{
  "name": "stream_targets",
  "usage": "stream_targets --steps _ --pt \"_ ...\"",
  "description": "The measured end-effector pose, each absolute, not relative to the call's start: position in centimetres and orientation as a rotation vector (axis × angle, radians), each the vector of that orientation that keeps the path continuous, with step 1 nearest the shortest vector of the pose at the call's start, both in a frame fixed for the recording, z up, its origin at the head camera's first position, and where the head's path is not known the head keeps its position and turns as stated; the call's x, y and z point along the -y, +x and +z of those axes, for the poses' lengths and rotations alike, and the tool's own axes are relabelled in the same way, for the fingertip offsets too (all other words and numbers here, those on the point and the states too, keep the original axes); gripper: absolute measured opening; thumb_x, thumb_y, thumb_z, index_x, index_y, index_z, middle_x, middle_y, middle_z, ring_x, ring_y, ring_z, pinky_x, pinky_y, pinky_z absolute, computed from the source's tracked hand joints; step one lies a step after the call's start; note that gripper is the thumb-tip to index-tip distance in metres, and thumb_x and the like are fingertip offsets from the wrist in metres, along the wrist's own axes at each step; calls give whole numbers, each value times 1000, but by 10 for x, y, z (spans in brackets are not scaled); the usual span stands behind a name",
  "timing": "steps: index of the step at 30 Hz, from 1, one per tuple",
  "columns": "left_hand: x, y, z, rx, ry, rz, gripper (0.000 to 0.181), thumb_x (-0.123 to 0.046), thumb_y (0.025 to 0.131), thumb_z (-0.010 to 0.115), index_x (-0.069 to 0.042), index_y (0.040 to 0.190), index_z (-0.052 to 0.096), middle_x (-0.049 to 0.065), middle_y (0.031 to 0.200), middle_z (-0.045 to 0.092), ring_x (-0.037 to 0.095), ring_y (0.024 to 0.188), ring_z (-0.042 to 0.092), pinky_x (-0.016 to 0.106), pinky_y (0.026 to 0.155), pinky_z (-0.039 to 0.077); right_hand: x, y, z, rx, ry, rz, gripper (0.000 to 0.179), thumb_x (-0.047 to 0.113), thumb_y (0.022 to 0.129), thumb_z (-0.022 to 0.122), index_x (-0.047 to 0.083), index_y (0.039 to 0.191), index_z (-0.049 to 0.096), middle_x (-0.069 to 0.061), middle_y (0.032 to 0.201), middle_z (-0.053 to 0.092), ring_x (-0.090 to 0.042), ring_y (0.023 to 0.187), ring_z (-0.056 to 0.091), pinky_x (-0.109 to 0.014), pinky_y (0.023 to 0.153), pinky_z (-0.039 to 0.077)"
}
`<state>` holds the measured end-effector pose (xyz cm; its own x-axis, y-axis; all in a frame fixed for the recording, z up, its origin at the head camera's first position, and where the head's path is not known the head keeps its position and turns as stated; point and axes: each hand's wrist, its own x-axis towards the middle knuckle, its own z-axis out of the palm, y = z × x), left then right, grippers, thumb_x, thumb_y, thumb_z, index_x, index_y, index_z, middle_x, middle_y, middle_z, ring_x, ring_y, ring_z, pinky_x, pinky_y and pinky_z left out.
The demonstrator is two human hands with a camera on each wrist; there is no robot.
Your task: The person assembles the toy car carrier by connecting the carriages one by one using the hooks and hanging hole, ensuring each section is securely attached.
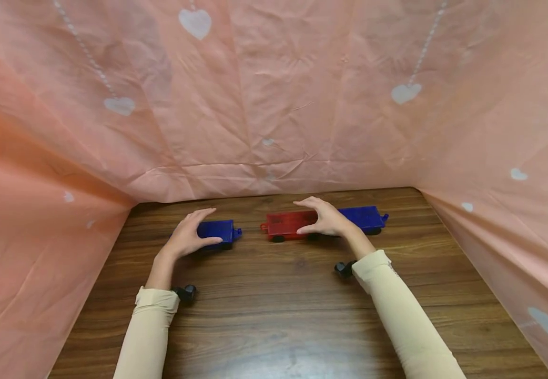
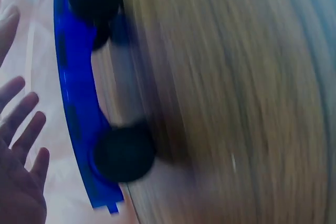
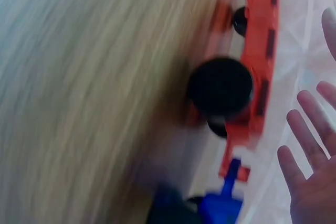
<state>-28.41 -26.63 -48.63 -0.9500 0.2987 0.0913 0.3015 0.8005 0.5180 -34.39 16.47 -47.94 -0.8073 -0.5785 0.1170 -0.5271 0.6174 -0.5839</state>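
On the left of the wooden table stands a blue toy train wagon (image 1: 216,231) with black wheels and a small hook at its right end. My left hand (image 1: 185,238) is spread around its left part, thumb and fingers apart; the left wrist view shows straight fingers beside the wagon (image 2: 73,77). A red toy wagon (image 1: 283,225) stands to the right, its loop facing the blue hook across a gap. My right hand (image 1: 326,218) hovers over its right part, fingers spread. Behind that hand a second blue wagon (image 1: 361,217) is joined to the red one, as the right wrist view shows.
A pink cloth (image 1: 264,95) with white hearts hangs behind the table and along both sides. The wooden tabletop (image 1: 264,310) stretches in front of the wagons. Each wrist carries a small black camera, one near the left sleeve (image 1: 153,310), one near the right sleeve (image 1: 387,295).
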Motion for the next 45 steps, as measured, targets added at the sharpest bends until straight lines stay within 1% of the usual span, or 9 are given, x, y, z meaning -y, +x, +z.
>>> stream_targets --steps 4,8,12,16,20,27,31,36,45 --pt "283 -284 -488 3037 -444 -847 99 -53 80 87 -20 161 40 15 163 40 43 152 32 68 118 30 -154 -347 -487 -2717 -938 -947 85 38 80 91 19 154 52 -11 151 53 -36 144 46 -59 117 39" --pt "292 -284 -490 3075 -435 -850 101 -49 79 89 -13 160 40 20 162 40 48 150 32 70 116 30 -147 -349 -493 -2709 -940 -921 88 37 78 93 16 154 52 -11 151 53 -37 143 46 -59 117 38" --pt "295 -285 -491 3092 -427 -855 95 -43 82 88 -10 158 43 20 160 42 47 148 35 69 116 32 -142 -351 -496 -2722 -953 -877 92 36 75 94 12 153 52 -12 149 54 -37 142 47 -59 117 38" --pt "296 -286 -494 3095 -423 -850 85 -41 85 86 -8 154 49 22 156 47 46 145 40 67 116 34 -138 -353 -499 -2725 -952 -851 92 36 75 95 10 152 53 -13 147 57 -37 139 50 -57 116 39" --pt "297 -288 -498 3080 -433 -883 80 -40 85 86 -8 151 53 21 153 50 44 143 42 65 116 34 -137 -353 -502 -2738 -940 -827 88 35 76 94 9 150 56 -13 145 58 -36 137 52 -56 115 41" --pt "298 -289 -502 3057 -435 -932 77 -39 86 85 -10 150 54 20 152 50 43 141 42 66 116 34 -136 -355 -505 -2755 -955 -840 77 33 78 93 9 144 61 -12 142 61 -34 134 56 -53 113 43" --pt "298 -289 -502 3045 -446 -942 76 -38 86 85 -10 149 55 21 151 51 44 140 42 66 115 35 -137 -354 -506 -2757 -935 -854 76 32 78 93 10 144 61 -11 143 61 -33 134 55 -52 114 43" --pt "295 -289 -503 3054 -443 -955 77 -38 86 85 -10 151 53 19 153 50 41 142 41 63 117 34 -137 -353 -506 -2762 -950 -888 75 30 77 94 9 142 63 -12 142 61 -34 133 56 -52 114 44" --pt "285 -292 -501 3043 -441 -934 78 -41 87 84 -8 151 53 20 154 49 43 144 39 65 117 33 -135 -353 -506 -2742 -959 -956 74 30 78 93 9 142 63 -11 143 59 -33 135 54 -53 114 44"
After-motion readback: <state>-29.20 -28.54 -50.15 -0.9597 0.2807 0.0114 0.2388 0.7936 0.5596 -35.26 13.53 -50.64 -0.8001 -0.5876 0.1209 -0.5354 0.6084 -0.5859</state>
